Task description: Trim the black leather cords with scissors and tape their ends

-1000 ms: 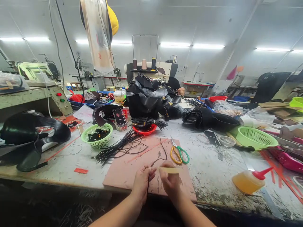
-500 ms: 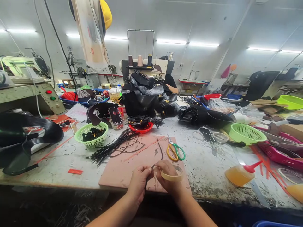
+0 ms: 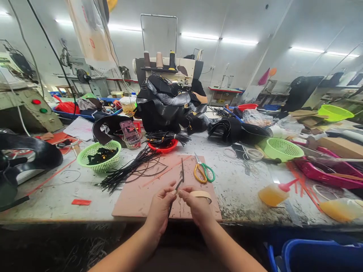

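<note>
Over the front of a pinkish board, my two hands meet fingertip to fingertip. My left hand is closed on a thin black cord, which sticks up past the fingers and hangs below them. My right hand pinches at the same spot on the cord and has a roll of cream tape hooked in its fingers. Scissors with one yellow and one green handle lie on the board beyond the right hand. To the left spreads a bundle of black cords.
A green basket with black pieces stands left, and a red bowl with cords lies behind the board. To the right are a glue bottle, a ruler and another green basket. Black leather parts are heaped at the back.
The view has swung slightly right and down. The right hand has turned and drawn in toward the left fingertips, and more of the black cord now shows above the hands.
</note>
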The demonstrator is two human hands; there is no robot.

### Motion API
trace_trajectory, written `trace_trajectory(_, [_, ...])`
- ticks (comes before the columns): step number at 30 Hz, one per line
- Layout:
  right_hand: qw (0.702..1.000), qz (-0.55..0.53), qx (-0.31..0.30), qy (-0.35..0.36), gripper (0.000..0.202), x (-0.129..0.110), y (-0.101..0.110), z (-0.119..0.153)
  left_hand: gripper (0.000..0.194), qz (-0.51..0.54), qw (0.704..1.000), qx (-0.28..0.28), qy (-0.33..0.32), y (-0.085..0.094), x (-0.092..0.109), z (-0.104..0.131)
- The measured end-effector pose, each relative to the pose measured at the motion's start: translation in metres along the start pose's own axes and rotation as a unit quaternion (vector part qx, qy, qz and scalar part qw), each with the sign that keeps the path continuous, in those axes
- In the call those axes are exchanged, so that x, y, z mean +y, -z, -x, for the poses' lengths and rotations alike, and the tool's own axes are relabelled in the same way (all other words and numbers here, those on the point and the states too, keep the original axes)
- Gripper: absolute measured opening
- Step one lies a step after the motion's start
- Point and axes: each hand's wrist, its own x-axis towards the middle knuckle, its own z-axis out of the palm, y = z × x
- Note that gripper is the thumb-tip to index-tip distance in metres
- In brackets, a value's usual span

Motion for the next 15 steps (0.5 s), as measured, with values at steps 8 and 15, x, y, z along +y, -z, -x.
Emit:
trace_trajectory(8, [0.996, -0.08, 0.023, -0.044, 0.022, 0.0002, -0.0075, 0.0002, 0.011, -0.023, 0.999, -0.019, -0.023, 0.0038, -0.0022, -0.0018])
trace_trajectory(15, [0.992, -0.109, 0.023, -0.066, 0.025, 0.0016, -0.0086, 0.0003, 0.013, -0.045, 0.998, -0.025, -0.04, 0.0055, -0.003, -0.0025])
